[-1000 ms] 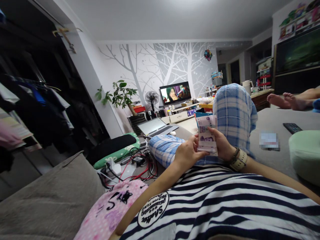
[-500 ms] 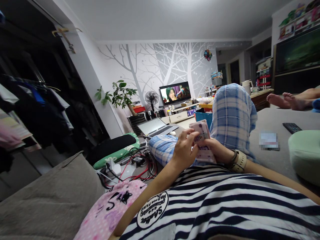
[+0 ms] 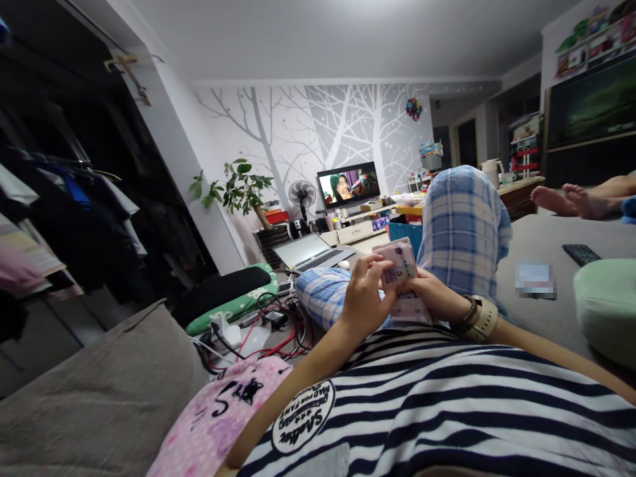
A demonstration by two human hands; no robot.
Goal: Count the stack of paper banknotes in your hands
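Observation:
A stack of pinkish-purple banknotes (image 3: 400,260) marked with a 5 is bent between my two hands, above my lap. My left hand (image 3: 366,291) grips the upper part from the left, its fingers curled over the notes' edge. From the right, my right hand (image 3: 437,295) pinches the stack about its middle, thumb across the front. The lower part of the notes (image 3: 410,309) hangs down towards my striped shirt. My plaid-covered raised knee (image 3: 460,225) is just behind the right hand.
Left of my legs lie a laptop (image 3: 315,253), tangled cables (image 3: 283,331) and a green-and-black cushion (image 3: 228,298). On the right of the sofa are a remote control (image 3: 581,254), a blurred-out card (image 3: 535,279) and a pale green cushion (image 3: 606,308). Another person's feet (image 3: 571,199) rest farther back.
The upper notes and the left fingers have shifted very slightly to the left. Both hands keep hold of the stack, and the right wrist has moved a little rightward.

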